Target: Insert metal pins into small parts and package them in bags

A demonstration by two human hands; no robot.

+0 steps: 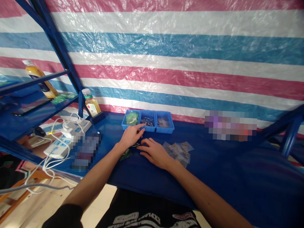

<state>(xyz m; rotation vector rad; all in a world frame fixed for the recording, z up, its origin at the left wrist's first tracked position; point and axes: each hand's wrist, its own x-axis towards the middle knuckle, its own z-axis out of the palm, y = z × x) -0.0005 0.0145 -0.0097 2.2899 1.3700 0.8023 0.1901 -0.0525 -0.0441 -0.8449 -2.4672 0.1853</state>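
Left hand (130, 136) loosely open, index extended to middle blue bin (147, 122); right hand (153, 153) spread on blue worktop (240, 180), loose screws (134, 145) between.

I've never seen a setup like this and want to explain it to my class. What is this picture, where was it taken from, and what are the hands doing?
This is a view from a camera worn on a person's head, looking forward and down, so the arms reach in from the bottom. There is no machine, only two bare hands. The left hand reaches toward a blue tray with three compartments; the middle one holds screws. The right hand rests on a blue cloth, beside small plastic bags. Neither hand visibly holds anything.
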